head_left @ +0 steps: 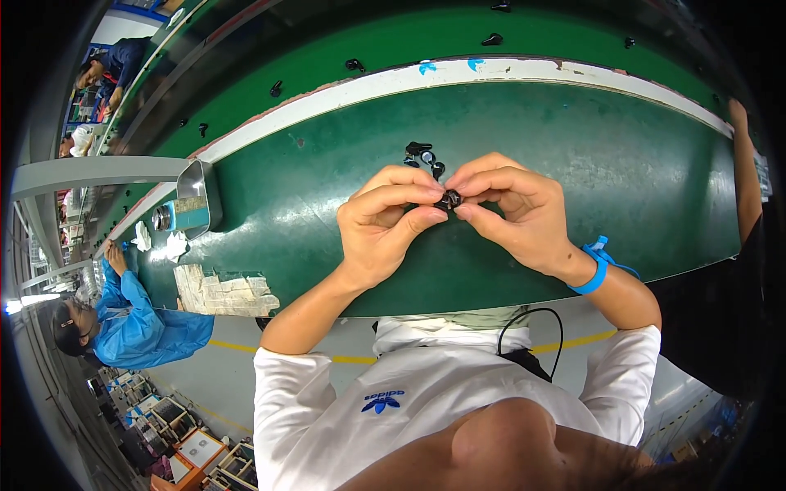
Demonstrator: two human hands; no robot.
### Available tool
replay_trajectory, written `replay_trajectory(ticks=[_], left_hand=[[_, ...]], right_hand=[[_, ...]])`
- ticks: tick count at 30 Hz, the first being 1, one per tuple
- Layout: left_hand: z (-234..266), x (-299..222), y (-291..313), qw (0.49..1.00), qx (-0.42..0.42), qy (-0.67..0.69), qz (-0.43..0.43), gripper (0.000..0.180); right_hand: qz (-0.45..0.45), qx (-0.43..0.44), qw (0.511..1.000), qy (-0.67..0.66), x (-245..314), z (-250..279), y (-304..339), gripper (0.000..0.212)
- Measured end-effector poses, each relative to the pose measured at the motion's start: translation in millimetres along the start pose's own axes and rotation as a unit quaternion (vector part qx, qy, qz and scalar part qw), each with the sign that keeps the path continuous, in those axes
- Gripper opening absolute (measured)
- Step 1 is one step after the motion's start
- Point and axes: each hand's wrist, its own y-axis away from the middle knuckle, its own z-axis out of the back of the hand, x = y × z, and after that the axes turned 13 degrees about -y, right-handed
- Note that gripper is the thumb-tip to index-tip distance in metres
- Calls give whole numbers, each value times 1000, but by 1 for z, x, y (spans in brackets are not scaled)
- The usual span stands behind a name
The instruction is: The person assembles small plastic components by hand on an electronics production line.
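Observation:
Between both hands, over the middle of the green worktop (327, 164), is a small glossy black earbud (449, 199). The thumb and fingertips of my left hand (378, 219) pinch it from the left. My right hand (524, 211) pinches it from the right and wears a blue wrist strap (600, 268). The fingertips cover much of the piece. Just beyond the fingers lies a loose group of several black earbud parts (418, 149), some with shiny, pale faces.
Past a white rail (524, 67), black earbuds (491, 39) lie spread along a green belt (426, 33). At left are a metal tray (214, 196), crumpled white tissue (176, 245) and a taped, worn sheet (225, 292). A person in blue (147, 323) sits left; another person's arm (746, 176) reaches in at right.

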Motion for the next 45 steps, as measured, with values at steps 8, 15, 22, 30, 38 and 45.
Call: replay_trajectory(ticks=[8,15,22,30,38,45], left_hand=[[0,-3,0,1000,11,-9,24,22],[-2,-2,0,1000,5,6,14,21],[-4,-1,0,999,-2,36,-26,20],[-2,-3,0,1000,0,-9,-13,18],[-5,1,1,1000,-8,17,-15,18],[-4,3,0,999,4,27,-27,18]], right_hand=[[52,37,990,123,3,3,-1,20],[71,-7,988,136,2,-1,-2,17],[34,19,992,119,4,2,0,19],[3,3,998,68,2,2,4,19],[8,-4,1000,30,1,0,3,17],[52,16,995,88,1,3,2,15]])
